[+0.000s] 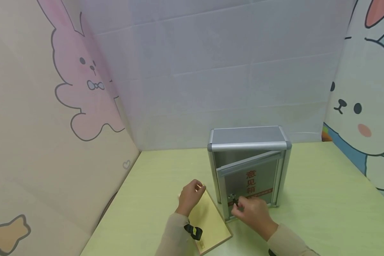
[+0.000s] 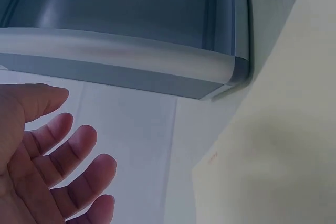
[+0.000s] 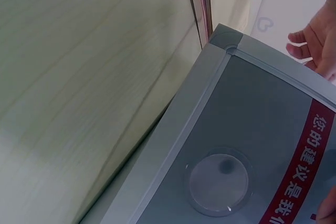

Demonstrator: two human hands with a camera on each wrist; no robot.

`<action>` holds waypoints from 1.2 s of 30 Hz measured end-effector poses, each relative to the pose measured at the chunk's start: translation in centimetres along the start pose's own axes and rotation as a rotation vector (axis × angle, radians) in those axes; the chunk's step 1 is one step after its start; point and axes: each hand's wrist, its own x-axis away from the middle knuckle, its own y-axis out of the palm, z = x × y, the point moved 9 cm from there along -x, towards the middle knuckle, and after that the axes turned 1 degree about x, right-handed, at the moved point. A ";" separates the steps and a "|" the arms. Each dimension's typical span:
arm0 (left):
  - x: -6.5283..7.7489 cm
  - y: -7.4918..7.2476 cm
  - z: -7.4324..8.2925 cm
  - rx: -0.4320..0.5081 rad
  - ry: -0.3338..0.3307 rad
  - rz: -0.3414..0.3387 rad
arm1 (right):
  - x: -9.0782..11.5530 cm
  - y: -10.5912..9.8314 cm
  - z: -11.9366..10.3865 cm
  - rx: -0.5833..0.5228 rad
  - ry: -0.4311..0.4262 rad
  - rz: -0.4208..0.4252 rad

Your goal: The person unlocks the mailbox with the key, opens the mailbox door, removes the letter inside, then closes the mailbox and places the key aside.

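Metal box (image 1: 247, 135) on table (image 1: 320, 199), door (image 1: 235, 177) ajar. Right hand (image 1: 255, 214) pinches black key (image 1: 235, 202) at lock (image 1: 232, 196); left hand (image 1: 190, 196) holds nothing, fingers apart, near yellow paper (image 1: 211, 220). Door looks light, stiff; best held by key or free edge.

A small indoor booth-like corner, its back a creased whitish sheet (image 1: 192, 78), its sides printed with a large pink cartoon rabbit (image 1: 73, 71) and a large white cartoon rabbit (image 1: 355, 124). A pale yellow-green wood-grain desk (image 1: 332, 185) fills it. The grey, silver-framed box with red Chinese lettering (image 1: 264, 174) suits an office; whether home or office, I cannot tell.
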 end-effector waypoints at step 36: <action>-0.9 3.0 2.9 0.190 0.061 -0.050 | -0.3 2.2 0.9 -0.001 0.065 -0.065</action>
